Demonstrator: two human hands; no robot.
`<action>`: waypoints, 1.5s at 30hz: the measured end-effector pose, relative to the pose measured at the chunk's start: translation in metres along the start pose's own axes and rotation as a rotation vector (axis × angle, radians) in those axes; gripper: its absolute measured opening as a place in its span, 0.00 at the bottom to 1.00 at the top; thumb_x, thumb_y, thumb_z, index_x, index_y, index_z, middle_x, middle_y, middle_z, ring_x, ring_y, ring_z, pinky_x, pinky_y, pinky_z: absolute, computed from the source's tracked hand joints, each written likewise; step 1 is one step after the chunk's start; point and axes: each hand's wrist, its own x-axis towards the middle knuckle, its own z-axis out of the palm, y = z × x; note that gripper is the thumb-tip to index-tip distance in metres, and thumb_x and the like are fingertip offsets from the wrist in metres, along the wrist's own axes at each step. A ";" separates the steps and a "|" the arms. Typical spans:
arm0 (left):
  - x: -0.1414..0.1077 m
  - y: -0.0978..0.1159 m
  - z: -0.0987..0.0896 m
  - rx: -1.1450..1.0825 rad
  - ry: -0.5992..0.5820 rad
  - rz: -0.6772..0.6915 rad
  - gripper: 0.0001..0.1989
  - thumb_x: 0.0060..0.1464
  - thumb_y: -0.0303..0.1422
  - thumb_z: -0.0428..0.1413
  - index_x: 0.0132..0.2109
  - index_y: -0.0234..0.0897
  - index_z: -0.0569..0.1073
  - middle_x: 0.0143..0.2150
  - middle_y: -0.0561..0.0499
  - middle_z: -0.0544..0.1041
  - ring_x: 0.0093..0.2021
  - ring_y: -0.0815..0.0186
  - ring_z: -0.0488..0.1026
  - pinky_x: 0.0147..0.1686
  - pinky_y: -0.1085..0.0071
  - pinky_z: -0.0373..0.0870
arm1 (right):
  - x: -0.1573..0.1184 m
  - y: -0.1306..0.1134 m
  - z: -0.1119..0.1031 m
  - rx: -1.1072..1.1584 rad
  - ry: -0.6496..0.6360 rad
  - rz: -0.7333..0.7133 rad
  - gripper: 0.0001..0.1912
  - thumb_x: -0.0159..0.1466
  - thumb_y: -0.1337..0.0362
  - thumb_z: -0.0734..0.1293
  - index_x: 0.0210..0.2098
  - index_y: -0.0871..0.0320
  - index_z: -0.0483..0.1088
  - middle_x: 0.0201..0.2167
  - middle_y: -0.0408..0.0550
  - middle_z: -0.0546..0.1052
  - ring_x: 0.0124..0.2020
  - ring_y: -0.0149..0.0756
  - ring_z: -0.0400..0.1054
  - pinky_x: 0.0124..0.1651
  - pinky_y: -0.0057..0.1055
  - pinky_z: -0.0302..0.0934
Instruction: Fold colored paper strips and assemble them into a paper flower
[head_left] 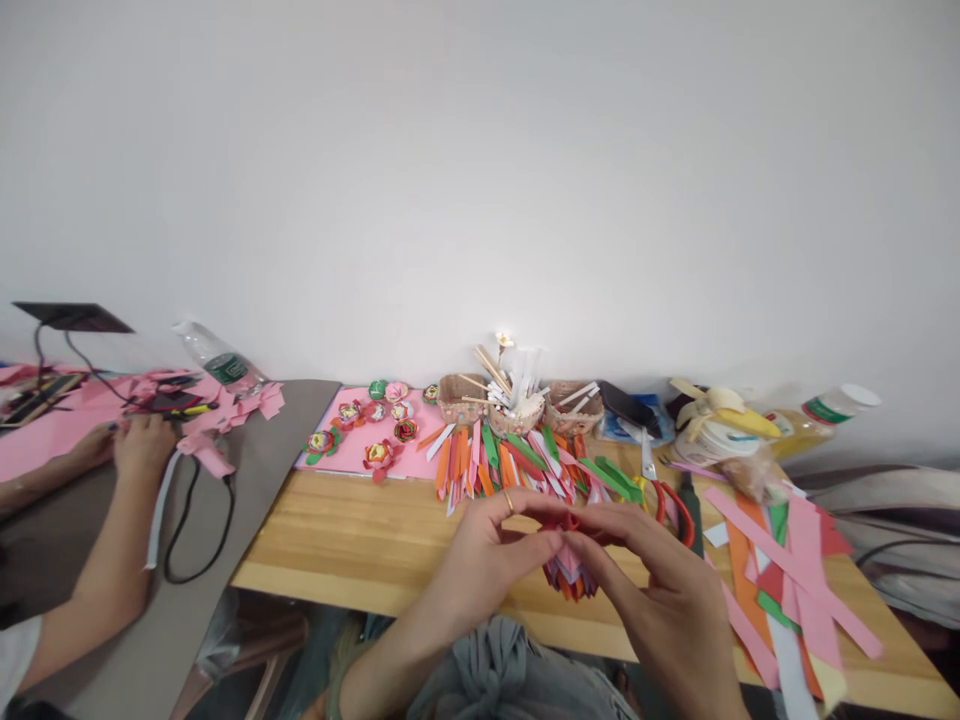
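Paper bundle (571, 577), layered in pink, white, orange and red, is held directly in front of you, at the near side of the wooden table (337, 540); whether its lower points touch the wood cannot be told. Bearings below take this bundle as the clock's centre.

Your left hand (491, 545) meets it from 9 o'clock, thumb and forefinger pinched with hardly any gap on the red top (564, 521). Your right hand (664, 590) meets it from 3 o'clock, thumb and forefinger likewise brought together at that top. The grip on the far side is hidden.

Handling, in this inspector's judgement: very light, fairly stiff along the folds, springy between layers, not slippery, easily creased. You are advised to hold it at the gathered top, with light pressure, and to keep your fingers off the lower points, which would bend.

Further out, you have loose paper strips (806, 560), crossing one another, at 3 o'clock and red-handled scissors (664, 505) between 1 and 2. Folded strips (465, 465) lie at 11. Small paper flowers (382, 455) rest on a pink sheet (341, 458) at 10. A basket (459, 400) stands beyond the folded strips, at 11. Farther off, between 9 and 10, a co-worker's hand (146, 445) is at another table (259, 490). The pale wall (480, 180) closes the view at 12.
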 end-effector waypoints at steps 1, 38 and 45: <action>0.000 0.000 0.000 0.002 0.010 0.008 0.10 0.45 0.32 0.61 0.36 0.34 0.77 0.32 0.49 0.76 0.26 0.69 0.71 0.29 0.73 0.68 | 0.000 0.000 0.000 0.004 -0.010 0.008 0.05 0.57 0.68 0.68 0.33 0.54 0.75 0.29 0.45 0.79 0.30 0.36 0.74 0.31 0.28 0.69; -0.001 0.019 -0.010 0.215 -0.071 -0.040 0.01 0.42 0.24 0.58 0.28 0.32 0.74 0.26 0.53 0.73 0.26 0.72 0.69 0.26 0.77 0.64 | 0.005 0.004 -0.011 0.099 -0.294 0.099 0.03 0.58 0.66 0.67 0.29 0.57 0.74 0.22 0.44 0.77 0.23 0.31 0.70 0.27 0.25 0.66; -0.001 0.017 -0.005 0.351 -0.016 0.074 0.06 0.43 0.21 0.53 0.26 0.32 0.75 0.26 0.52 0.74 0.27 0.71 0.69 0.26 0.76 0.64 | 0.006 0.002 -0.013 -0.039 -0.286 -0.096 0.06 0.59 0.70 0.65 0.34 0.54 0.72 0.26 0.40 0.78 0.26 0.30 0.72 0.30 0.23 0.66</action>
